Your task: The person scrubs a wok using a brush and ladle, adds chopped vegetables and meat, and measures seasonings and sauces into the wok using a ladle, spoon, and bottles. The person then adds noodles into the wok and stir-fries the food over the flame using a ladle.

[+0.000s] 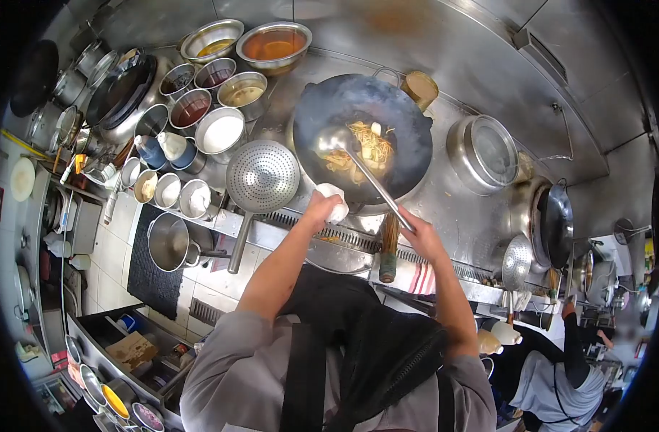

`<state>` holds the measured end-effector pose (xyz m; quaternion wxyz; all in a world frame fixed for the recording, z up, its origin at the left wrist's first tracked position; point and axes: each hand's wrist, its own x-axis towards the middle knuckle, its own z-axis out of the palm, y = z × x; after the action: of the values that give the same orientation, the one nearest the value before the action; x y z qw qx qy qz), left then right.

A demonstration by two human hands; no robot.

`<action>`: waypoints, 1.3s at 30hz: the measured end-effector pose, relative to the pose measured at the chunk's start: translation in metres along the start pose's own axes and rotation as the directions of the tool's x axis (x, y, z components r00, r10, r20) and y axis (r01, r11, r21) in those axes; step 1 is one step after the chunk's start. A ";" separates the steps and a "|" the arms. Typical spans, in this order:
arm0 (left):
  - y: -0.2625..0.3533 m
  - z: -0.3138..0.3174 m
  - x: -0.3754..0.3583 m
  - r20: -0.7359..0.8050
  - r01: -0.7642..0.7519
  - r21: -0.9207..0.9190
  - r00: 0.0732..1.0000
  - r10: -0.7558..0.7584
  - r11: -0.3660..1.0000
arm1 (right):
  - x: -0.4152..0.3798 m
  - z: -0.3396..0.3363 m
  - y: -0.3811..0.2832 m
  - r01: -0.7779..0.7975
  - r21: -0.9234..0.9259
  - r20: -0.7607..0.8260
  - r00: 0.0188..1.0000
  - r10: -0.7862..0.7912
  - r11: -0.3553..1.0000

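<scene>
My left hand (321,209) is closed round a white cloth (332,199) at the near rim of a large dark wok (408,137). The cloth hides whatever part of the wok it covers. In my right hand (417,234) is the handle of a long metal ladle (376,183), and its bowl rests among the food. Noodle-like strips with pale chunks (372,150) lie in the middle of the wok, under thin steam. Just left of the wok, a perforated strainer (263,175) lies with its handle toward me. A bamboo brush (390,252) stands beside my right hand.
Metal bowls of orange liquid (274,45), white powder (220,132) and dark red sauce (190,108) crowd the back left. A lidded steel pot (484,153) stands to the right. An empty pot (169,241) sits lower left. A co-worker (560,385) is at far right.
</scene>
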<state>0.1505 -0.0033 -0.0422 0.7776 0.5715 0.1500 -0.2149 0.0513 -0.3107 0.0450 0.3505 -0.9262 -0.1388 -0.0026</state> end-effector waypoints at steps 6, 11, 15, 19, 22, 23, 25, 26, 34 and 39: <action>-0.001 0.002 -0.002 -0.027 0.007 0.020 1.000 -0.006 1.000 | -0.050 -0.090 -0.034 -0.218 -0.607 0.010 0.960 0.281 0.765; -0.010 -0.001 0.003 -0.047 -0.008 -0.036 0.999 0.006 0.999 | -0.058 -0.152 -0.090 -0.240 -0.709 -0.073 0.960 0.270 0.662; -0.011 -0.003 0.006 -0.011 -0.029 -0.012 1.000 0.028 1.000 | -0.061 -0.204 -0.160 -0.298 -0.618 -0.087 0.946 0.313 0.728; -0.009 0.000 0.002 -0.013 -0.028 0.002 1.000 0.028 1.000 | -0.069 -0.225 -0.198 -0.430 -0.457 -0.032 0.883 0.468 0.779; -0.012 0.000 0.005 -0.024 -0.034 -0.025 0.999 0.033 0.999 | -0.083 -0.214 -0.172 -0.419 -0.409 0.063 0.873 0.484 0.810; -0.013 0.000 0.006 -0.035 -0.041 -0.033 0.999 0.039 0.999 | -0.083 -0.204 -0.160 -0.418 -0.416 0.049 0.876 0.479 0.807; -0.007 0.002 0.000 -0.035 -0.031 -0.033 0.999 0.030 0.999 | -0.083 -0.175 -0.122 -0.359 -0.397 0.025 0.916 0.401 0.845; -0.004 0.001 -0.002 -0.034 -0.027 -0.030 0.999 0.026 0.999 | -0.083 -0.155 -0.095 -0.335 -0.395 -0.001 0.931 0.364 0.856; -0.015 -0.004 0.009 -0.026 -0.022 -0.002 0.999 0.022 1.000 | -0.046 -0.015 -0.041 -0.507 0.173 -0.258 0.804 0.536 0.844; 0.000 0.000 -0.002 -0.010 -0.001 0.024 1.000 0.001 1.000 | -0.009 0.042 -0.044 -0.454 0.054 -0.261 0.853 0.451 0.890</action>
<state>0.1486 -0.0035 -0.0415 0.7701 0.5818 0.1510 -0.2137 0.0273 -0.2545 0.0405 0.3521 -0.9256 0.1311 -0.0453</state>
